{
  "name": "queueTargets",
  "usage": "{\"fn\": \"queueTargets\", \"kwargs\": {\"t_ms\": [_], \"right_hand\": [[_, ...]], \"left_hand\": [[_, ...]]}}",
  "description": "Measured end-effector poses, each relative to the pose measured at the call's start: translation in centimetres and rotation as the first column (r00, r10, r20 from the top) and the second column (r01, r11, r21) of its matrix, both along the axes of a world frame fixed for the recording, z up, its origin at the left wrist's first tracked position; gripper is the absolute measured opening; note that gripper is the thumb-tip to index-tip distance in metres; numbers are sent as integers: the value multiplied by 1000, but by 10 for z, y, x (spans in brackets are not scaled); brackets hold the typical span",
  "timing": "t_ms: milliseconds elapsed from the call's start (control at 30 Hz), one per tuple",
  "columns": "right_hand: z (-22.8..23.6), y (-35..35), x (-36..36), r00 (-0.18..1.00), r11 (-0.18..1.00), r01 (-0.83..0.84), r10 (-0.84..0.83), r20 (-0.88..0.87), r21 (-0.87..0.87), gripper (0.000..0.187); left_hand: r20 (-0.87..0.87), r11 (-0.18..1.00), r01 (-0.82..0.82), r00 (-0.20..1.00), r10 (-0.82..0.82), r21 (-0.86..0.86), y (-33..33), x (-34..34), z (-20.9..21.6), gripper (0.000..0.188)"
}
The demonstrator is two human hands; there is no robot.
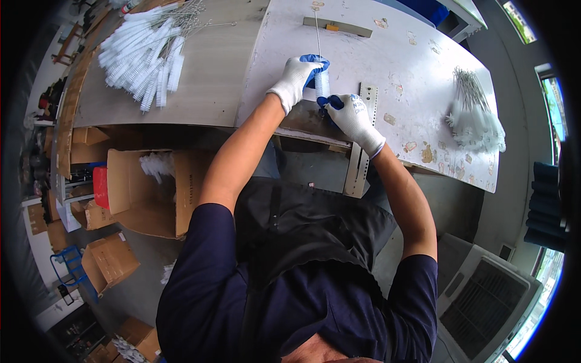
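A white-bristled wire brush (322,86) lies between my hands at the near edge of the table, its thin wire stem pointing away from me. My left hand (299,78), in a white glove with blue-coated fingers, is closed around the brush where the stem meets the bristles. At the near end of the bristles, my right hand (352,117), gloved the same way, pinches the brush with bent fingers. The exact near tip is hidden by those fingers. Just right of this hand, a perforated metal strip (368,97) runs over the table edge.
A large heap of white brushes (148,57) lies at the far left of the table (423,66). Another brush bundle (476,121) rests at the right. A metal bar (348,28) sits ahead. Below left stands an open cardboard box (142,209) containing white brushes.
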State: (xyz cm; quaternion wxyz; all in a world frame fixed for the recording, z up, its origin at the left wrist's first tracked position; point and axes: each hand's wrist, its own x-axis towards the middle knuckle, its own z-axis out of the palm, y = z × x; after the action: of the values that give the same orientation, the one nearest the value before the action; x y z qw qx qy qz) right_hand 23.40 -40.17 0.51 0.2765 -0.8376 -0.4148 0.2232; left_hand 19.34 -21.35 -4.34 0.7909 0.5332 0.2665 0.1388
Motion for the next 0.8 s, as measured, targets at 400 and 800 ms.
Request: {"fn": "queueTargets", "kwargs": {"t_ms": [400, 800], "right_hand": [[-17, -14, -1, 968, 989, -22, -16, 249, 148, 24], [-2, -16, 32, 377, 723, -661, 550, 746, -199, 58]], "left_hand": [[66, 966, 202, 979, -193, -161, 6, -8, 1, 28], [28, 958, 265, 964, -264, -107, 10, -1, -4, 27]]}}
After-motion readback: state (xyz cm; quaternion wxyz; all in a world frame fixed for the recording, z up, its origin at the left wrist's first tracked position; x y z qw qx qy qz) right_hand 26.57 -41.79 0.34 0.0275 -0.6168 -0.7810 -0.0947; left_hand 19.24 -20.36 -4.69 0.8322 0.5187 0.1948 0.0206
